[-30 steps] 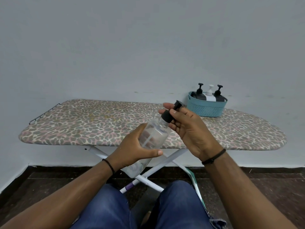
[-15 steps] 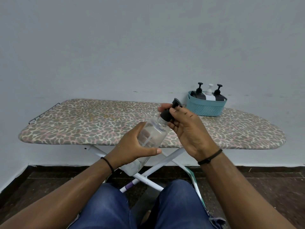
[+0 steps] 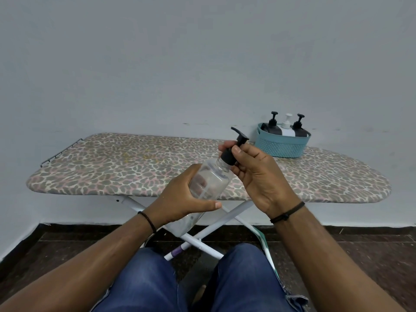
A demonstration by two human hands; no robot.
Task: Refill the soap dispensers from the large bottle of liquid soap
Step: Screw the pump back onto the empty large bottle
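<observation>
The clear bottle (image 3: pixel 208 183) is held tilted in the air in front of the ironing board (image 3: pixel 135 167), above the person's knees, its neck pointing up and to the right. It looks nearly empty; whether any liquid is left at the bottom I cannot tell. The left hand (image 3: pixel 180 199) grips the body of the bottle, fingers wrapped behind it and the thumb lying across the front. The right hand (image 3: pixel 258 176) pinches the black pump cap (image 3: pixel 228 156) at the neck between thumb and fingers; the pump's spout (image 3: pixel 239 134) sticks up above the fingers. Whether the cap is loose or tight on the neck cannot be told.

Each wrist wears a thin black band. Blue jeans cover the legs at the bottom of the view.

On the far right of the ironing board, near the wall, stands a teal basket (image 3: pixel 281 146). In it stand three pump dispensers side by side: a black one (image 3: pixel 273 128) on the left, a white one (image 3: pixel 287 129) in the middle, and another black one (image 3: pixel 300 129) on the right. The basket is well apart from both hands. The board has a spotted cover and white crossed legs (image 3: pixel 227 219) on a dark floor.
</observation>
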